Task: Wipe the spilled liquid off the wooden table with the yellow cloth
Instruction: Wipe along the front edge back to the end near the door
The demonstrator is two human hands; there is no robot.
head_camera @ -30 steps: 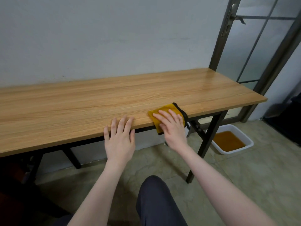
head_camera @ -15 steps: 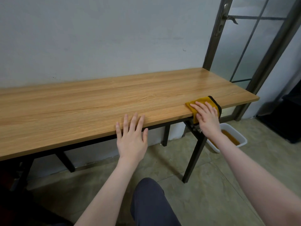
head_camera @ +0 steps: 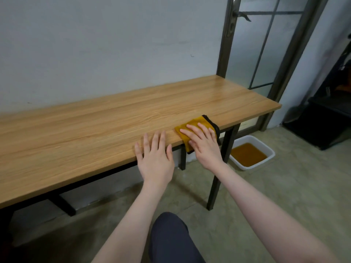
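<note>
Here two hands (head_camera: 206, 147) press one yellow cloth (head_camera: 193, 124) on one wooden table (head_camera: 95, 130).

The right hand (head_camera: 204, 144) is pressing flat, fingers spread, on the yellow cloth (head_camera: 193, 128) at the near edge of the wooden bench (head_camera: 95, 133); part of the cloth is hanging over that edge. The left hand (head_camera: 155, 158) is lying palm down just beside it, fingers resting on the bench edge. A white tub (head_camera: 270, 151) holding amber liquid is sitting on the floor (head_camera: 284, 186) beyond the bench leg (head_camera: 216, 179).
</note>
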